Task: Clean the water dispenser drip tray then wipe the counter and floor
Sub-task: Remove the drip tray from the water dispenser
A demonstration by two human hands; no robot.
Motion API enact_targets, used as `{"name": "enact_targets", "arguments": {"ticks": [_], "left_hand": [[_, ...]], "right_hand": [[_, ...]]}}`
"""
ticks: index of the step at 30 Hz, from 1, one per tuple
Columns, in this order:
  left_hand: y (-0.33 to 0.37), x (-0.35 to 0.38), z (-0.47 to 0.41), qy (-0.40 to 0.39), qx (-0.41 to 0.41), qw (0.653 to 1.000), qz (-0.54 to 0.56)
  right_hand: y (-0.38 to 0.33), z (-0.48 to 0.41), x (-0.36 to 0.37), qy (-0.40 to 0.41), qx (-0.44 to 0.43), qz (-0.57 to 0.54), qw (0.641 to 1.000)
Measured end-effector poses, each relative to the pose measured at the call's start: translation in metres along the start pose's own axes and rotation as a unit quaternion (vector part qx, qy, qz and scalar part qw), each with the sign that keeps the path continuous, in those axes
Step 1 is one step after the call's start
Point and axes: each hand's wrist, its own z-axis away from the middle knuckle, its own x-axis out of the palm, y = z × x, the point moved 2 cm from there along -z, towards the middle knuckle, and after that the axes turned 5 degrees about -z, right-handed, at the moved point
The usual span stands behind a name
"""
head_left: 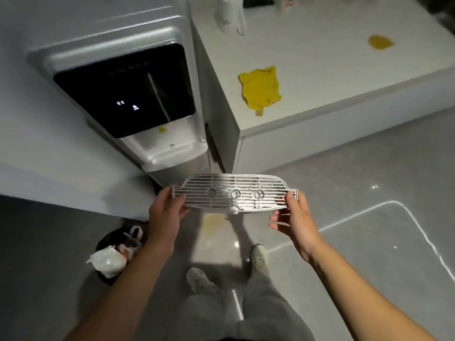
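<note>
Pinching the grate (235, 194) by its ends, the left hand (167, 207) and right hand (294, 215) hold it level at 6 o'clock from the dispenser (138, 99). Loose right fingers (279, 221) risk tipping leftover liquid onto the floor (369, 217).

Shiny metal drip tray grille (235, 194); glossy floor (344, 217)
</note>
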Motion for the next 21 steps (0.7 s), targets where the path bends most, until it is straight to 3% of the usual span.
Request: {"name": "enact_targets", "arguments": {"ticks": [6,21], "left_hand": [[0.033,0.085,0.044,-0.076,0.036,0.996,-0.038],[0.079,0.378,0.11,-0.213,0.017,0.975,-0.056]], "right_hand": [[-0.026,0.043,-0.088,0.077,-0.036,-0.055,0.995],[-0.095,0.071,-0.348,0.198,-0.064,-0.093,0.974]]}}
